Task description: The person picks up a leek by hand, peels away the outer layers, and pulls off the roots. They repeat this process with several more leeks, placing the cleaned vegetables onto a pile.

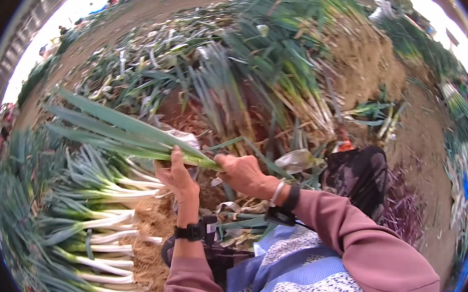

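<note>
A leek [127,134] lies across both my hands, its broad green leaves fanned out to the upper left. My left hand [180,178] is closed around it where the leaves meet the stalk. At the stalk's right end, my right hand [245,174] has its fingers pinched on the leek. The lower end is hidden by my right fingers. Below and left of my left hand, cleaned leeks [108,271] lie in a row with their white stalks pointing right. Unpeeled leeks [297,104] with yellowish stalks lean in a heap beyond my right hand.
Stripped leaves [142,56] form a wide pile farther off. Brown soil [366,62] clings to the heap's root ends. Straw-coloured root fibres [154,219] lie beside the cleaned row. My dark-clad knee [359,177] is at the right, with purplish scraps [406,203] past it.
</note>
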### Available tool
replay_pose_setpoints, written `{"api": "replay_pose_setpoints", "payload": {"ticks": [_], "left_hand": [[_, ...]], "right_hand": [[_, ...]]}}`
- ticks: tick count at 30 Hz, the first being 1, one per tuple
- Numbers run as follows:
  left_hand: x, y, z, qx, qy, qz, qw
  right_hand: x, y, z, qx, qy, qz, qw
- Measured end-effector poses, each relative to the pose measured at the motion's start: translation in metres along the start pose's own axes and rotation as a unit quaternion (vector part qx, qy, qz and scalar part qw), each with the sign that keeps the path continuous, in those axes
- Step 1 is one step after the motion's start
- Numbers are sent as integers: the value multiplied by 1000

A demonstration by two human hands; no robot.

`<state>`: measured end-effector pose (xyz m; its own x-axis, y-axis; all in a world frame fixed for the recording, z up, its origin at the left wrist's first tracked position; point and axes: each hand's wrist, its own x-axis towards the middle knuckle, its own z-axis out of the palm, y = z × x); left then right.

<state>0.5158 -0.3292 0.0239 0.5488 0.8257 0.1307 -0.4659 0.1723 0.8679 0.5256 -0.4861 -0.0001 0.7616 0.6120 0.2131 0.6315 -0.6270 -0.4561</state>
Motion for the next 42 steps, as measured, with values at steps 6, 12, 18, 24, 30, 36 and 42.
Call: {"api": "replay_pose_setpoints", "payload": {"ticks": [6,12,18,24,30,36,42], "left_hand": [[-13,8,17,219,-103,77,967],[-18,6,-1,196,-90,97,972],[-23,15,3,152,-61,16,986],[-13,35,2,142,-79,4,987],[-22,31,24,201,-94,-56,973],[-37,45,12,242,-126,-146,951],[-40,34,23,259,-131,-196,937]], "right_hand": [[-27,62,-14,85,35,61,994],[-104,88,42,181,-80,133,971],[-64,103,27,281,-67,153,945],[250,148,-112,454,135,-250,844],[290,233,-39,-200,302,-226,904],[77,228,150,77,-30,174,981],[-22,182,221,-59,-56,140,987]]}}
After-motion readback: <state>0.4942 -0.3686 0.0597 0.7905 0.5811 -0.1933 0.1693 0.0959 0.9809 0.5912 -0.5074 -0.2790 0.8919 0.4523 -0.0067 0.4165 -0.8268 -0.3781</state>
